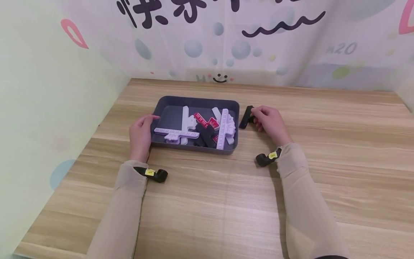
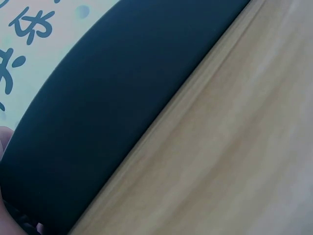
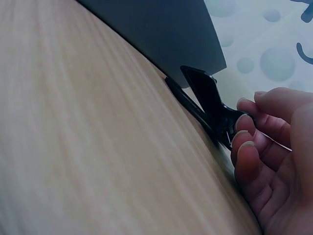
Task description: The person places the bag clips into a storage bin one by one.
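Observation:
A dark grey tray (image 1: 197,99) sits on the wooden table with several long plastic clips in it. My left hand (image 1: 141,136) grips its left rim, and the tray wall (image 2: 112,93) fills much of the left wrist view. Just outside the tray's right end, my right hand (image 1: 270,122) pinches a black clip (image 1: 246,117). In the right wrist view, the fingers (image 3: 247,159) are bent around the near end of the black clip (image 3: 203,93), whose far end lies close to the tray wall.
Inside the tray are a lilac clip (image 1: 176,133), an upright-lying lilac clip (image 1: 223,129), a white clip (image 1: 185,118), a red clip (image 1: 210,122) and a black clip (image 1: 207,135). A printed wall cloth (image 1: 220,54) hangs behind the table (image 1: 207,201).

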### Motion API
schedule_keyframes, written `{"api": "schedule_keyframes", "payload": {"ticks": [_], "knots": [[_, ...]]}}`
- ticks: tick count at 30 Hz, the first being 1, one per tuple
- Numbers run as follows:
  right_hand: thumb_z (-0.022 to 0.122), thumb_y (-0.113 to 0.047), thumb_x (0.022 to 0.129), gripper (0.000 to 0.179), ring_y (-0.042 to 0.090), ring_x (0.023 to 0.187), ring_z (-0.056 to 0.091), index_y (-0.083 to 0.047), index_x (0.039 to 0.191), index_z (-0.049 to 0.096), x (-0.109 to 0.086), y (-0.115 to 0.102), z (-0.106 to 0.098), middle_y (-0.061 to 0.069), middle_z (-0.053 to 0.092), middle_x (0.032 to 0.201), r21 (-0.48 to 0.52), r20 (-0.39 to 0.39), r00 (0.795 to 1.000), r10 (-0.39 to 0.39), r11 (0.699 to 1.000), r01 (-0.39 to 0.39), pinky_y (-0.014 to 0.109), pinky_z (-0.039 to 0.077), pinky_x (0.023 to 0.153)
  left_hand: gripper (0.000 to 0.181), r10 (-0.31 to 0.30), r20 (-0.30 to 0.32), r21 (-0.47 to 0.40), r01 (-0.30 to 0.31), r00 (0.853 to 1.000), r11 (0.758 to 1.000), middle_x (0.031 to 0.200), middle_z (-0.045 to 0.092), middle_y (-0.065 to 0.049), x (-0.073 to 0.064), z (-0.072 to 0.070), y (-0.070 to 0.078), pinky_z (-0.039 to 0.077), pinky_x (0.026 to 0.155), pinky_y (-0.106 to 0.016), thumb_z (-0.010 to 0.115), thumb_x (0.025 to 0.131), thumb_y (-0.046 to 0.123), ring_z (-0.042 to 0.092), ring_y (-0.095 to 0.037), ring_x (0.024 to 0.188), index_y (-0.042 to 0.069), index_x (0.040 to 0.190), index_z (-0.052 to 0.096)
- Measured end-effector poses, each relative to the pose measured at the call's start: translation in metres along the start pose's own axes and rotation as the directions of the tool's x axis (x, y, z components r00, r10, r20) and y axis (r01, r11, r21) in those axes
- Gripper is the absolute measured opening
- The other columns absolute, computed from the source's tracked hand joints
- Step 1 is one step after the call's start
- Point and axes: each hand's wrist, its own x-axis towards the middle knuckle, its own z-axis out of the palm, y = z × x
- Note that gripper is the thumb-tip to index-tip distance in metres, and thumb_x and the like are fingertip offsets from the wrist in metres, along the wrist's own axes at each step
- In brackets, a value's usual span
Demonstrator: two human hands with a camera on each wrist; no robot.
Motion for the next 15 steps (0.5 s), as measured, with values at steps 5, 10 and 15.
{"api": "schedule_keyframes", "payload": {"ticks": [5, 10, 15], "knots": [[0.053, -0.044, 0.086, 0.038, 0.017, 0.057, 0.049, -0.008, 0.094, 0.062, -0.0001, 0.0000, -0.0002, 0.011, 0.054, 0.079, -0.001, 0.004, 1.000, 0.003, 1.000, -0.003, 0.027, 0.048, 0.051, 0.032, -0.004, -0.001, -0.008, 0.004, 1.000, 1.000, 0.121, 0.054, 0.003, 0.0000, 0.0005, -0.0002, 0.028, 0.098, -0.026, 0.047, 0.091, 0.035, 0.043, -0.007, 0.113, 0.012, 0.099, 0.068], [0.053, -0.045, 0.085, 0.039, 0.017, 0.057, 0.049, -0.008, 0.095, 0.062, 0.0001, 0.0007, 0.0001, 0.011, 0.054, 0.080, 0.004, 0.006, 1.000, 0.006, 1.000, -0.006, 0.028, 0.048, 0.052, 0.032, -0.004, -0.002, -0.015, 0.004, 1.000, 1.000, 0.121, 0.054, 0.003, 0.0001, 0.0007, -0.0009, 0.028, 0.097, -0.026, 0.047, 0.091, 0.034, 0.044, -0.007, 0.113, 0.012, 0.098, 0.068], [0.053, -0.046, 0.085, 0.039, 0.017, 0.057, 0.050, -0.008, 0.095, 0.062, 0.0004, 0.0015, 0.0003, 0.011, 0.054, 0.080, 0.003, 0.005, 1.000, 0.010, 1.000, -0.010, 0.028, 0.048, 0.052, 0.031, -0.002, -0.004, -0.015, 0.002, 1.000, 1.000, 0.120, 0.055, 0.003, 0.0004, 0.0008, -0.0015, 0.029, 0.097, -0.026, 0.047, 0.091, 0.034, 0.044, -0.007, 0.112, 0.012, 0.098, 0.068]]}}
